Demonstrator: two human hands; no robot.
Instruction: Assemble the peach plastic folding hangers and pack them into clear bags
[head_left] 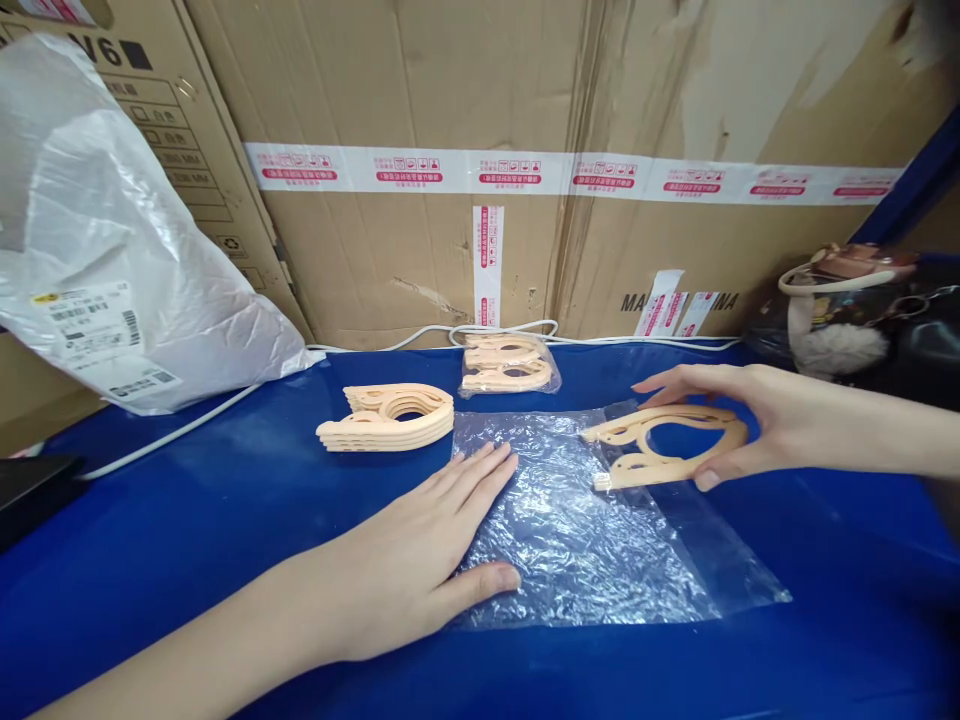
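A clear plastic bag (pixel 570 530) lies flat on the blue surface, wrinkled and shiny. My left hand (pixel 442 530) rests palm down on its left part, fingers stretched out and thumb apart. At the bag's right side, my right hand (pixel 720 410) grips the rounded end of a peach folded travel hanger (pixel 675 470), perhaps more than one stacked. Its two arm tips point left over the bag. Left of the bag sits a stack of several matching folded hangers (pixel 390 430), touched by neither hand. Behind the bag, more folded hangers (pixel 506 365) lie inside clear wrapping.
Large cardboard boxes (pixel 405 250) stand along the back. A white shipping bag (pixel 135 250) leans at the left, near a black object (pixel 37 495). White cable (pixel 390 345) runs along the rear edge. At the right back are a bottle (pixel 847 310) with a strap and a dark bag (pixel 926 340).
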